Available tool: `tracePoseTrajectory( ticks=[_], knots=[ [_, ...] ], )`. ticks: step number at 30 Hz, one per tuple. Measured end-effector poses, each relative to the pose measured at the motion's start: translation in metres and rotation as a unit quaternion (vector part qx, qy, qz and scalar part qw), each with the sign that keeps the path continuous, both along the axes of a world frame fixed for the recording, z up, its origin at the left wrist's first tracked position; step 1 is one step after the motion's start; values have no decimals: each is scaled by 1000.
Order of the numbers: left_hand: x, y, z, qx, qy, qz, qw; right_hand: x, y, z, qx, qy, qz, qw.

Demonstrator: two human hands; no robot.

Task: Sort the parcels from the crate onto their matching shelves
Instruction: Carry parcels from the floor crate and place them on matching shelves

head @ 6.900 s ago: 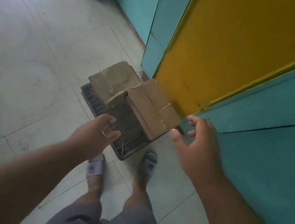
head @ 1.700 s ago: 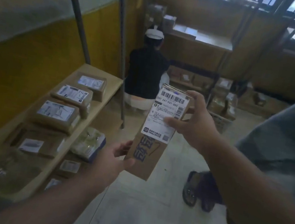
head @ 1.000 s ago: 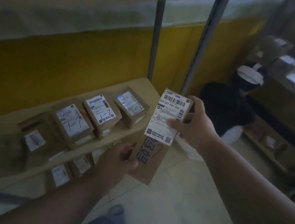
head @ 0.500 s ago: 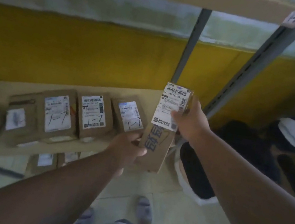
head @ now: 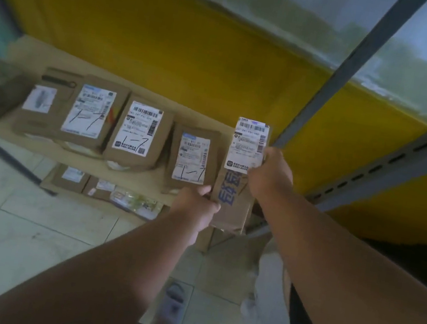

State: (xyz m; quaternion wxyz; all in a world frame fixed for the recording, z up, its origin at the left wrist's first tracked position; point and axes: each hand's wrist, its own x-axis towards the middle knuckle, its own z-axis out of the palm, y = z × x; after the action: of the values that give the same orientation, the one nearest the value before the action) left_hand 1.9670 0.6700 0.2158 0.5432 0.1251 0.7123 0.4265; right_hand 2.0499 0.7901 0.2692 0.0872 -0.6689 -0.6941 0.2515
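A person holds a long cardboard parcel (head: 238, 174) in both hands over the right end of a wooden shelf (head: 147, 176). The left hand (head: 194, 209) grips its near lower edge with fingers curled round it. The right hand (head: 270, 175) grips its right side near the top, thumb on the white label (head: 247, 145). The parcel sits just beside the rightmost of three labelled boxes (head: 191, 158) lying in a row on the shelf, each marked "1-7" by hand. More packages (head: 106, 189) lie on a lower level beneath. A yellow wall (head: 171, 33) stands behind, and grey metal posts (head: 342, 76) rise at right. One sandalled foot (head: 173, 302) shows on the tiled floor (head: 12, 227).
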Motion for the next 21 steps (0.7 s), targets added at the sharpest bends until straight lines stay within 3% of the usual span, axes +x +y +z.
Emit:
tracePoseTrajectory(
  ticks=[4, 11, 21],
  knots=[
    [1, 8, -9, 4, 2, 32, 999, -5, 2, -16, -2, -28, 73, 997],
    [12, 18, -9, 40, 22, 23, 999, 13, 16, -20, -61, -35, 70, 995],
    [-7, -43, 9, 71, 127, -23, 989, 7, -49, 15, 66, 44, 164, 983]
  ],
)
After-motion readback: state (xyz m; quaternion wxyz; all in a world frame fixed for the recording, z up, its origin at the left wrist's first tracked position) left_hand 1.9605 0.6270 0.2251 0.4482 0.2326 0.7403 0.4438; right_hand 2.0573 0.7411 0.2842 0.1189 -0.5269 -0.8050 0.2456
